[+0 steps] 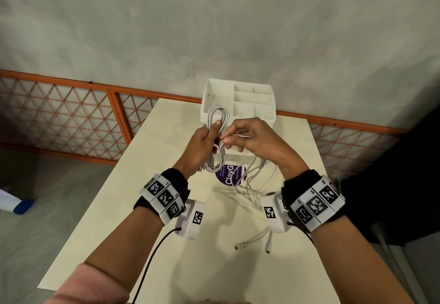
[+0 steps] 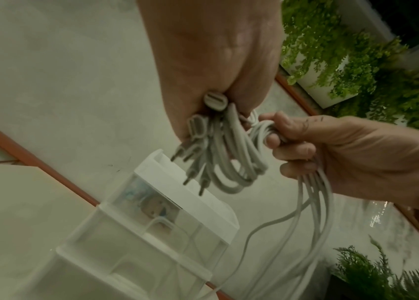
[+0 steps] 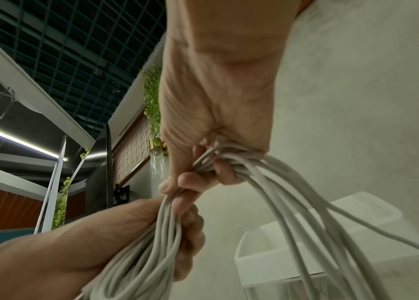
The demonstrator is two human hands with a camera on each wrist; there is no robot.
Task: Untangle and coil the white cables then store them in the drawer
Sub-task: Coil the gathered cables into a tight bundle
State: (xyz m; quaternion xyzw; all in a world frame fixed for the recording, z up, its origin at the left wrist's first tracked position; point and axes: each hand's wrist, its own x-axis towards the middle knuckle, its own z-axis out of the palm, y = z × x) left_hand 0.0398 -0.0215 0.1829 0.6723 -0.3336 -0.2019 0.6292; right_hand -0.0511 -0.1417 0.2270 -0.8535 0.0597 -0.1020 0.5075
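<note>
Cream table (image 1: 166, 184), white drawer unit (image 1: 238, 104) at far end. In front of it, coiling: left hand (image 1: 202, 144) clamped on coiled cables (image 1: 217, 115), right hand (image 1: 252, 139) pinching loose strands (image 1: 252, 184). Next, wrapping another loop.

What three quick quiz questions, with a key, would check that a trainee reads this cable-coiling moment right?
1. Which hand grips the coiled bundle of white cables?
2. True or false: every cable is already off the table.
3. What does the right hand hold: A) loose cable strands, B) the white organiser, C) nothing?

Key: 1. The left hand. 2. False; loose ends lie on it. 3. A.
</note>
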